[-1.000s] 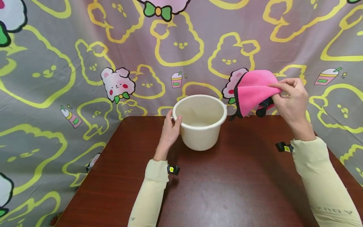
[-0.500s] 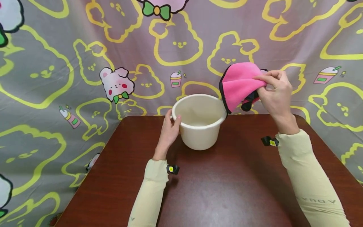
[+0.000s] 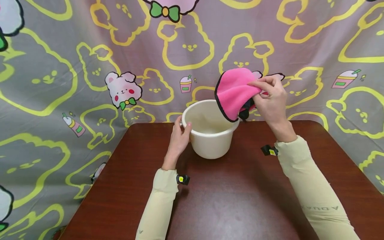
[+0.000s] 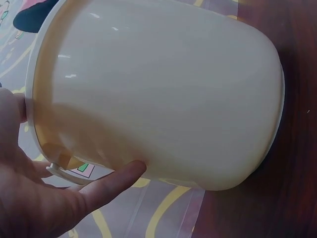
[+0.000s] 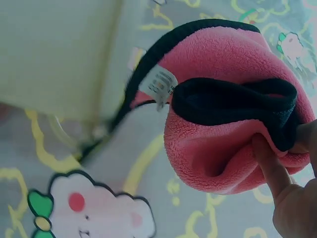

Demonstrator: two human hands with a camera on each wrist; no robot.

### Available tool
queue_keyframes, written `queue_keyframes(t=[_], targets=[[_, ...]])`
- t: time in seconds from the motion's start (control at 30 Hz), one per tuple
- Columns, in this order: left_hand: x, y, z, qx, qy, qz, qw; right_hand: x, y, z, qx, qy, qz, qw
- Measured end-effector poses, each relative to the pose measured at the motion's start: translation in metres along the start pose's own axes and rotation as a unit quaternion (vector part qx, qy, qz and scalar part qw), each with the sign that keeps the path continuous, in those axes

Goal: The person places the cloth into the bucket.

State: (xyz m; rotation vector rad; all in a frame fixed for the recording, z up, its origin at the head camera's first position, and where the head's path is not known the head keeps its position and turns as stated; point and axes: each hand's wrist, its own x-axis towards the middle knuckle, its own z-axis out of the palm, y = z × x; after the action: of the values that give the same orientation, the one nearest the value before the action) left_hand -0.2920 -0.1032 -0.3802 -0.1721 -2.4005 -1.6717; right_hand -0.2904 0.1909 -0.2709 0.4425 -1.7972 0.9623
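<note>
A cream plastic bucket (image 3: 211, 146) stands upright on the table, with its rim tipped slightly towards me in the head view. My left hand (image 3: 178, 136) grips its left rim; the left wrist view shows a finger laid along the outer wall beside the handle ear. Pinched between my right hand's (image 3: 271, 103) thumb and fingers hangs a pink fleece cap (image 3: 234, 88) with black edging. It overlaps the bucket's right rim in the head view. The right wrist view shows a white label (image 5: 158, 83) and a dark inner band (image 5: 218, 116) on the cap.
The dark red-brown table (image 3: 210, 200) has rounded far corners. A grey curtain (image 3: 150, 43) with yellow bear outlines hangs right behind and to the left of it. Small black cameras sit at both wrists.
My right hand has carried the pink cap leftward, from right of the bucket to over its right rim. The left hand and bucket have stayed in place.
</note>
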Motion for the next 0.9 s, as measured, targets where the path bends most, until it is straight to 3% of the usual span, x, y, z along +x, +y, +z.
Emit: queue_keyframes(t=[0.3,0.43,0.53,0.7,0.8,0.9], targets=[[0.001,-0.003,-0.001,0.021,0.001,0.005,0.9998,-0.024,-0.005,0.031,0.028,-0.051,-0.014,0.998],[0.001,-0.005,0.000,0.022,-0.005,0.000,0.9997,-0.031,-0.008,0.039,0.034,-0.100,-0.003,0.994],[0.000,-0.005,0.000,0.015,-0.006,-0.001,0.9999,-0.033,-0.011,0.039,0.032,-0.176,-0.011,0.984],[0.000,-0.005,0.000,0.014,-0.008,0.000,0.9999,-0.039,-0.010,0.033,0.042,-0.303,-0.002,0.952],[0.001,-0.005,0.000,0.024,-0.007,0.008,0.9996,-0.040,-0.007,0.027,0.043,-0.319,0.005,0.947],[0.003,-0.006,-0.002,0.046,-0.006,0.020,0.9987,-0.040,-0.002,0.021,0.029,-0.301,0.011,0.953]])
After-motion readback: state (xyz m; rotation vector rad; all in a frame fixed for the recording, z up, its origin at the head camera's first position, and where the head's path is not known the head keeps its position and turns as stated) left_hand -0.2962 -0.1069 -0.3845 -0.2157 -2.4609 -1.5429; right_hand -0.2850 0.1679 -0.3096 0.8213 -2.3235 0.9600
